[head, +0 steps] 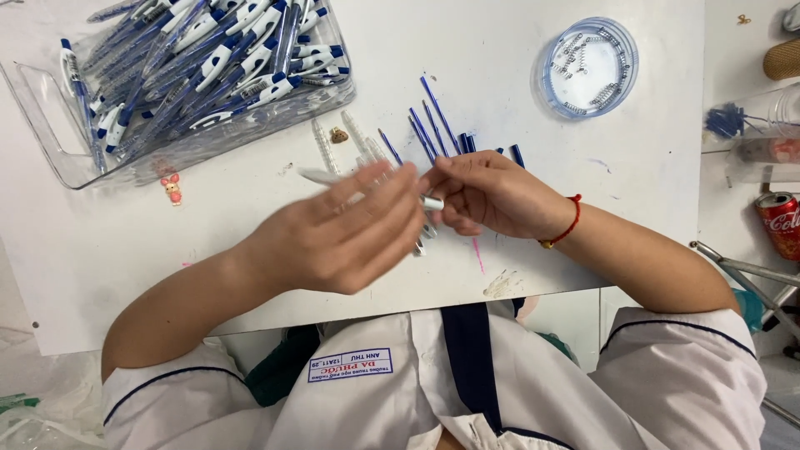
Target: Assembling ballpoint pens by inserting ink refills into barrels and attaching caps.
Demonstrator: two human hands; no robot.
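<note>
My left hand (337, 237) hangs over the middle of the white table (133, 242), back up, fingers spread and blurred. The fingers are apart, and I cannot tell whether they touch the pen barrel (432, 202). My right hand (492, 196) sits just beside it, fingers curled together and pinched on the barrel, a short whitish tube whose end sticks out toward my left fingertips. A red cord bracelet (571, 223) rings my right wrist.

Beyond my hands, clear pen shells (327, 148) lie side by side on the table, one of them partly under my left fingers. To their right, thin blue refills (433, 125) fan out, touching or nearly touching each other, some reaching down behind my right knuckles. A few dark blue caps (468, 143) lie among them.

At the far left stands a clear bin (58, 133) with a cut-out handle, piled with finished blue-and-white pens (225, 58). A small pink figure (172, 188) lies just outside its near wall. At the far right of the table is a round clear lid (587, 67) holding small metal springs (575, 50), well apart from my hands. Off the table's right edge stands a red can (781, 223).
</note>
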